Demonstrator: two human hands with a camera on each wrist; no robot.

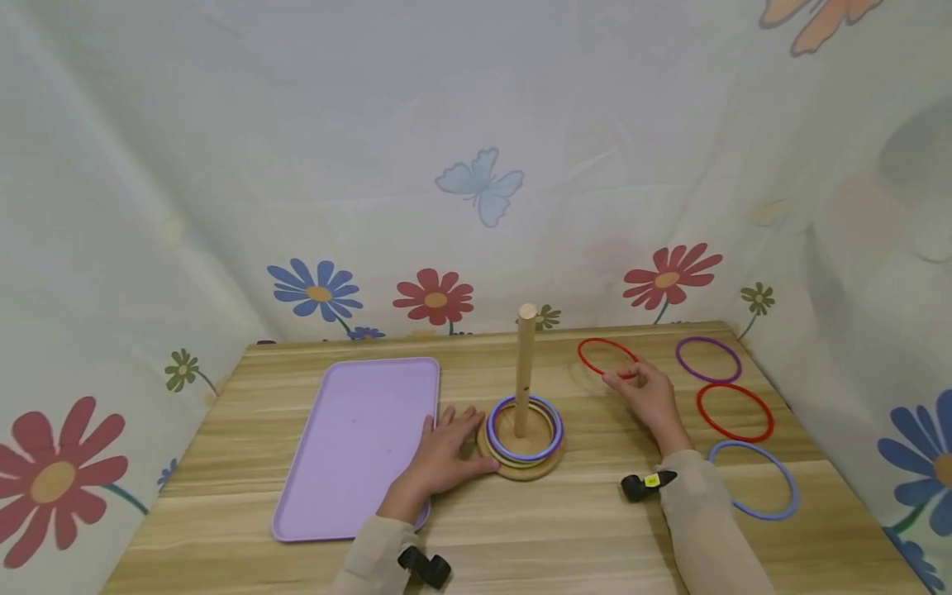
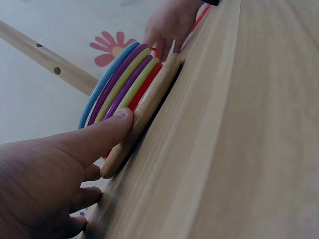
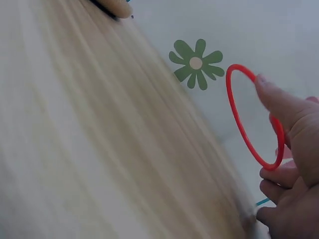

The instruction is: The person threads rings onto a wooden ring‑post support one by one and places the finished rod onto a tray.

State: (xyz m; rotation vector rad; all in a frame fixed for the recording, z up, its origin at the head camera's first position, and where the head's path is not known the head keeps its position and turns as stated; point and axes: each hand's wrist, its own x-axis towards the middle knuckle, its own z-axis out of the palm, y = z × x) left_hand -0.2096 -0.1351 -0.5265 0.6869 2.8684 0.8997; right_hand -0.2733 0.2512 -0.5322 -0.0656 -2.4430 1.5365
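1. Head view: right hand (image 1: 653, 406) pinches the red ring (image 1: 580, 351), around 2 o'clock from the peg stand (image 1: 525, 364); left hand (image 1: 439, 457) is at 9 o'clock, fingers spread.
2. Left wrist: thumb's against the wooden base (image 2: 148, 105) — probably solid, so I'd steady it low.
3. Right wrist: pinch is on the ring's 3 o'clock side — looks light, springy, maybe slick, hardly fragile. Rim hold suits it imo.

We hold both arms (image 1: 710, 525) forward, our left hand (image 1: 440, 463) spread with its thumb (image 2: 107, 130) apart, our right hand (image 1: 651, 405) pinching between thumb (image 3: 283, 102) and fingers (image 3: 286, 175).
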